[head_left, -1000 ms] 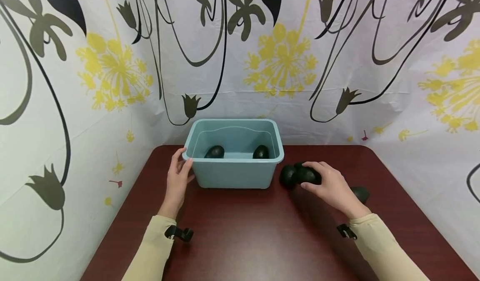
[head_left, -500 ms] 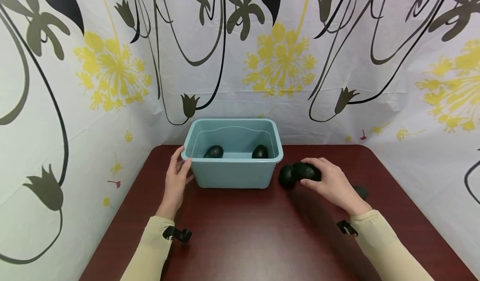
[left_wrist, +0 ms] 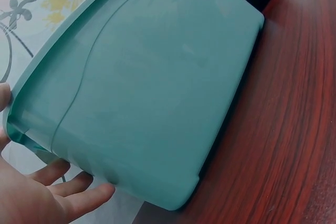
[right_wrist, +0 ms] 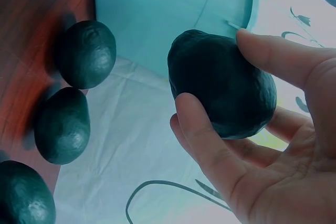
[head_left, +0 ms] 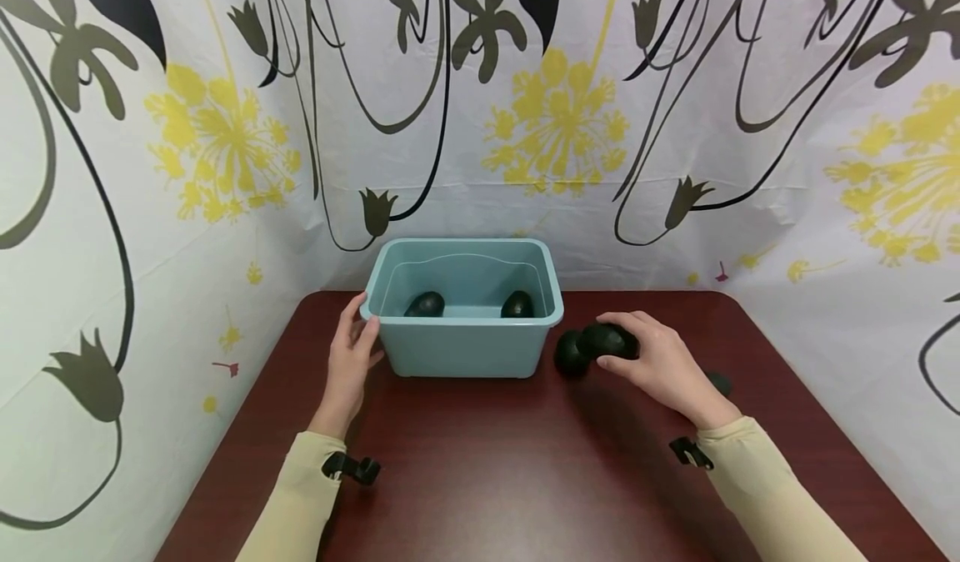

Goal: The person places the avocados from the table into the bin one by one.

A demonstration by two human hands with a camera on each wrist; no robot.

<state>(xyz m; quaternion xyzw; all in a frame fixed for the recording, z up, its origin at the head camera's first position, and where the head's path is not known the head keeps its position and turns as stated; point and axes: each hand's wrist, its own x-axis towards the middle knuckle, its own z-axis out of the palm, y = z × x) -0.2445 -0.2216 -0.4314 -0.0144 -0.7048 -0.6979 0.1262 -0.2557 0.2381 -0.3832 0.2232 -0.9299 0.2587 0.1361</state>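
Note:
A light blue plastic bin (head_left: 461, 349) stands on the table, with one avocado (head_left: 425, 304) at its left inside and another avocado (head_left: 517, 304) at its right. My left hand (head_left: 349, 362) grips the bin's front left corner, thumb on the front of the rim and fingers along the side. Right of the bin, my right hand (head_left: 660, 366) holds an avocado (right_wrist: 220, 82) between thumb and fingers, above the table. Three more avocados lie below it in the right wrist view: one near the bin (right_wrist: 85, 54), a middle one (right_wrist: 63, 125) and a nearer one (right_wrist: 25, 195).
The dark red wooden table (head_left: 480, 462) has a patterned cloth (head_left: 465, 153) hanging behind it and along both sides. In the head view, an avocado (head_left: 718, 381) shows partly behind my right wrist. A black wrist camera (head_left: 351, 468) sits on the left sleeve.
My right hand has lifted its avocado slightly and shifted a little left, covering the avocados behind it differently. The left hand keeps its place on the bin. The head view has drifted slightly.

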